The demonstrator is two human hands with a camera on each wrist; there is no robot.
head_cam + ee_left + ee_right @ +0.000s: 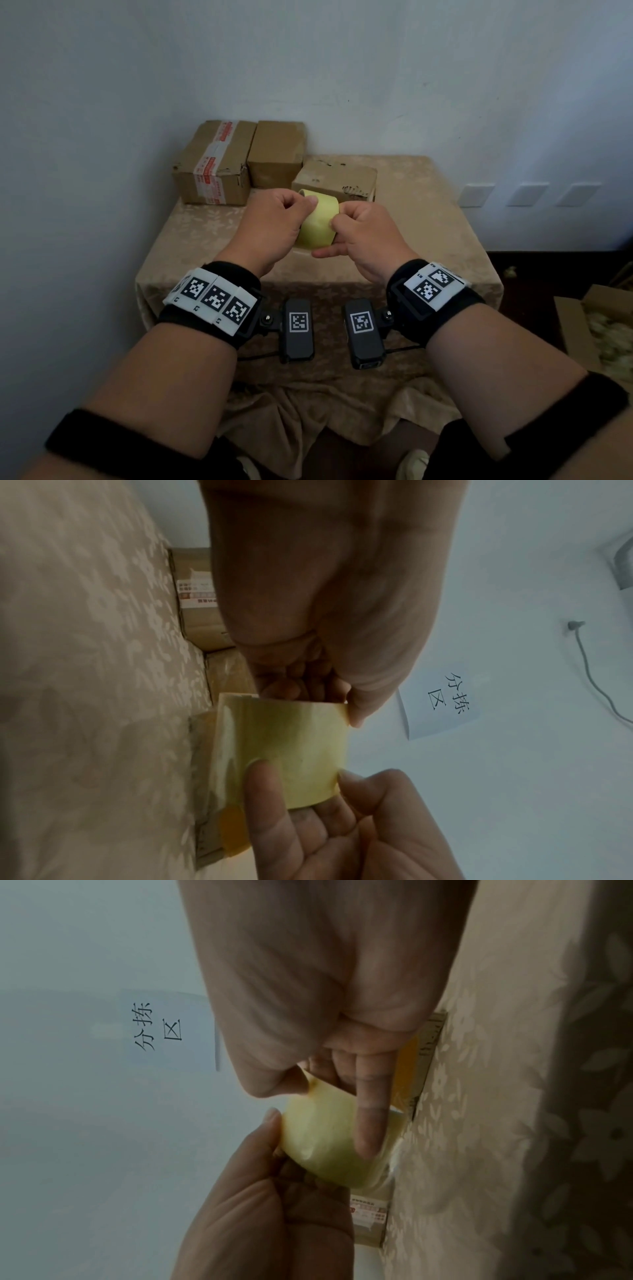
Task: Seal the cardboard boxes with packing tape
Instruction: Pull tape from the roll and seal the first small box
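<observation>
Both hands on the tape roll (317,222): left hand (274,222) grips it, right hand (363,233) pinches its edge, likely hunting the free end. Three boxes (334,180) beyond the hands on the bench (445,240); no fresh strip visible, sealing all left.

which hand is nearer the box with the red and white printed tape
Left. The left hand, gripping the yellow tape roll, is just in front of the red-and-white taped box. The right hand grips the roll's far side, farther off.

Boxes (270,161) crowding table's (428,219) far-left corner
</observation>
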